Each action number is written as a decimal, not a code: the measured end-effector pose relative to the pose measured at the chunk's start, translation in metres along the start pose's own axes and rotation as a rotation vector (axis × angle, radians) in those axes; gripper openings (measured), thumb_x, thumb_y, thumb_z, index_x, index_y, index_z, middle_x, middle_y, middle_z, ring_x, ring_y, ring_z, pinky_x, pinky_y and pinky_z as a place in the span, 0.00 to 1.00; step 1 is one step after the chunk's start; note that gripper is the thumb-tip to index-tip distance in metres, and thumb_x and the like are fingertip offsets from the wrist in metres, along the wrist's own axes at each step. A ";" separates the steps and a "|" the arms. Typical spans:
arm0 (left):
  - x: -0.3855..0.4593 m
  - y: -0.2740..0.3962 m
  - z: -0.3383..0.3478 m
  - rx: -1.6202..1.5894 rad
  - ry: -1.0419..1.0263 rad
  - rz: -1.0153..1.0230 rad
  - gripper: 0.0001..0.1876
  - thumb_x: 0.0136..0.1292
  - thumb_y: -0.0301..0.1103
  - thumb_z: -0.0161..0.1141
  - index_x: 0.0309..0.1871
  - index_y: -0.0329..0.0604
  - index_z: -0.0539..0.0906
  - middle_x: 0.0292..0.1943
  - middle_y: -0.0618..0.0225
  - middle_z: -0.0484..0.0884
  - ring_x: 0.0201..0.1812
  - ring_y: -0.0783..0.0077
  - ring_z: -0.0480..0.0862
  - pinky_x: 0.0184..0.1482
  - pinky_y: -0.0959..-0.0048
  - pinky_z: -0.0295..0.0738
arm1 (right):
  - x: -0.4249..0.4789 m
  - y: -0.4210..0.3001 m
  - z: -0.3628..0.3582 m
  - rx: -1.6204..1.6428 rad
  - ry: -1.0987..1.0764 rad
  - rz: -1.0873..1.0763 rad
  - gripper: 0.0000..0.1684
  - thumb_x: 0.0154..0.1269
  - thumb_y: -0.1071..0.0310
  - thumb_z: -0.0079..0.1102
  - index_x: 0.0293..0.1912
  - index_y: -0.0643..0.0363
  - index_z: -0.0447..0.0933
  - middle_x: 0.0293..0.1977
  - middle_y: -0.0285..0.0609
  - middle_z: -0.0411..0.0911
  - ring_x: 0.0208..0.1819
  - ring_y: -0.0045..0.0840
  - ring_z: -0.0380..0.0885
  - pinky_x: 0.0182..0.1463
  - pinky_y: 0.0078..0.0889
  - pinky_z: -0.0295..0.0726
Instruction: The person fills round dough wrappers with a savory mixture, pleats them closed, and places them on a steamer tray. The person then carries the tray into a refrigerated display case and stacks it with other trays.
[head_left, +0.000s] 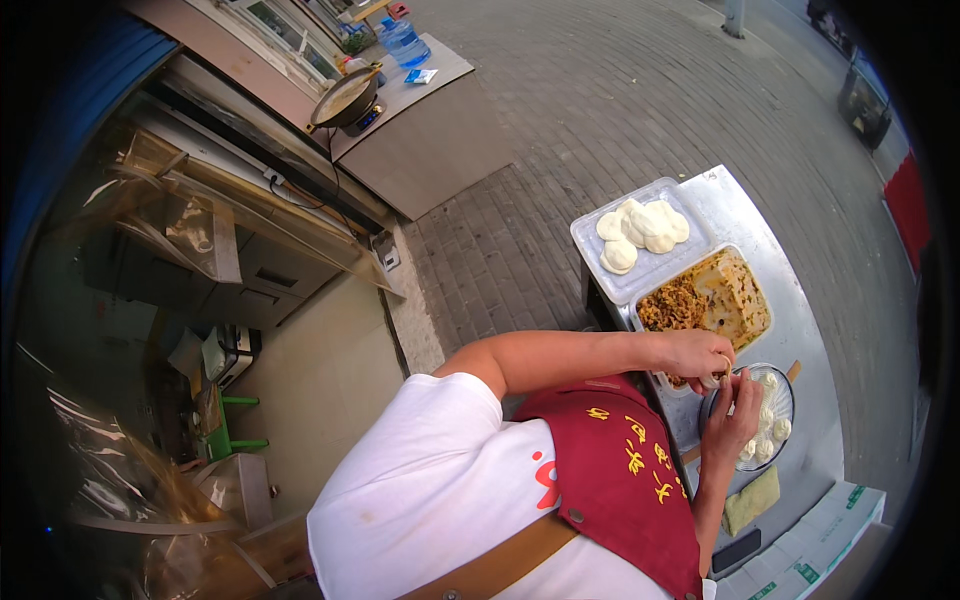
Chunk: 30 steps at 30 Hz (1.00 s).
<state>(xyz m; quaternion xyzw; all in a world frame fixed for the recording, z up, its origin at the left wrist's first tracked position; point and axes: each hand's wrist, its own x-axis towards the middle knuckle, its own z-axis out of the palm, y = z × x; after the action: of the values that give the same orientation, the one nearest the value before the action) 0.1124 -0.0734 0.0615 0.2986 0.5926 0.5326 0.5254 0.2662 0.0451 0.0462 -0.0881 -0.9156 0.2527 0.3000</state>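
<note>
My left hand (697, 357) and my right hand (737, 412) meet at the table's near side. Between their fingertips is a small piece of pale dough (718, 377), partly hidden by the fingers. Under and beside my right hand, a round clear ribbed dish (787, 401) holds several small white dough pieces (765, 450). A rectangular tub (766, 319) of chopped, reddish-brown filling (675, 304) lies just beyond my left hand. Farther to the left stands a clear plastic tray (589, 229) with several flat, overlapping rounds of white dough (645, 225).
The metal table (806, 375) also bears a folded greenish cloth (752, 499) and a dark phone (736, 551), with a printed carton (832, 529) at its right end. A counter (427, 150) holds a wok (349, 101) on an electric cooker and a blue water bottle (403, 43).
</note>
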 end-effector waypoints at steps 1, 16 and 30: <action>-0.001 -0.003 -0.004 -0.017 0.023 -0.002 0.16 0.77 0.37 0.47 0.53 0.35 0.82 0.37 0.61 0.87 0.32 0.71 0.88 0.34 0.71 0.83 | 0.002 -0.001 0.002 -0.014 -0.003 -0.028 0.20 0.72 0.79 0.61 0.61 0.69 0.74 0.41 0.50 0.77 0.40 0.39 0.80 0.43 0.39 0.80; -0.009 -0.009 -0.008 -0.525 0.088 0.007 0.24 0.83 0.45 0.45 0.73 0.43 0.67 0.63 0.57 0.77 0.58 0.65 0.84 0.54 0.61 0.88 | 0.025 -0.008 0.026 0.226 0.160 0.172 0.19 0.68 0.79 0.66 0.58 0.67 0.79 0.38 0.47 0.80 0.36 0.35 0.83 0.41 0.35 0.83; 0.000 -0.024 0.008 -0.104 0.064 0.080 0.18 0.81 0.34 0.42 0.66 0.39 0.74 0.37 0.71 0.81 0.35 0.80 0.78 0.40 0.76 0.76 | -0.001 -0.001 0.024 0.143 0.166 0.070 0.30 0.65 0.82 0.68 0.66 0.64 0.74 0.45 0.48 0.79 0.36 0.30 0.83 0.38 0.31 0.85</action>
<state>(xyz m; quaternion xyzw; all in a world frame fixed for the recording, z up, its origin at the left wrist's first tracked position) 0.1253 -0.0772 0.0404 0.2771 0.5682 0.5927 0.4991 0.2524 0.0341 0.0297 -0.1189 -0.8635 0.3196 0.3715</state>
